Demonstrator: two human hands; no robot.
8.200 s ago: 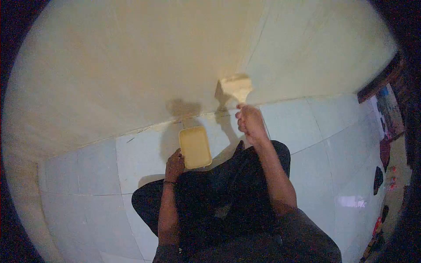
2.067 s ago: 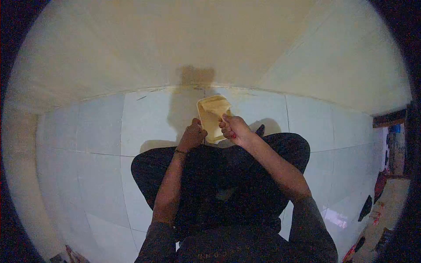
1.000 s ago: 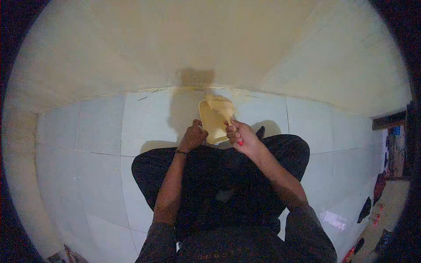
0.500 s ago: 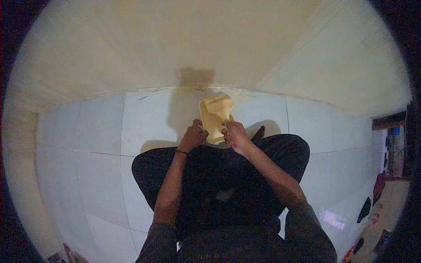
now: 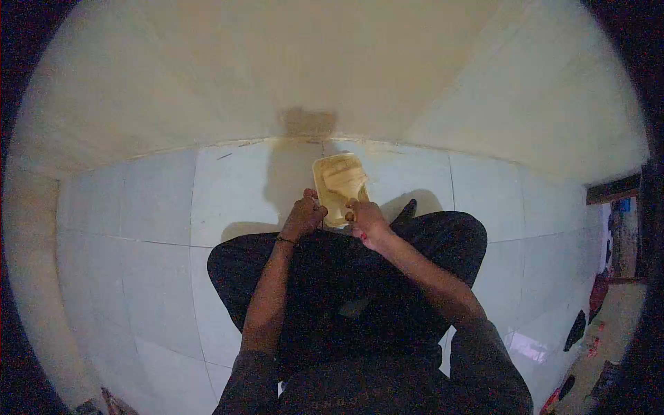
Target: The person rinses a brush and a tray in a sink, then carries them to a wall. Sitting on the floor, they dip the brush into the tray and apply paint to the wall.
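In front of my crossed legs is a shallow yellow tray (image 5: 321, 181) with rounded corners and a raised rim; it looks like a small dustpan. My left hand (image 5: 304, 216) is closed at its near left edge, gripping the rim. A yellow wide-headed brush (image 5: 344, 176) lies over the tray's inside, its broad end pointing away from me. My right hand (image 5: 368, 223) is wrapped round the brush's narrow handle, near the tray's right side. The fingers hide most of the handle. Whether the brush head touches the tray bottom, I cannot tell.
A plain wall (image 5: 325, 69) rises just beyond, meeting the white tiled floor (image 5: 235, 180). A thin dark sliver (image 5: 225, 156) lies near the wall's foot. My dark-trousered legs (image 5: 443, 242) flank the hands. Assorted items and a dark frame (image 5: 615, 189) stand at the far right.
The brush head has come down and toward me, from above the tray's far edge to within it. My right hand has shifted slightly with it; my left hand stays put.
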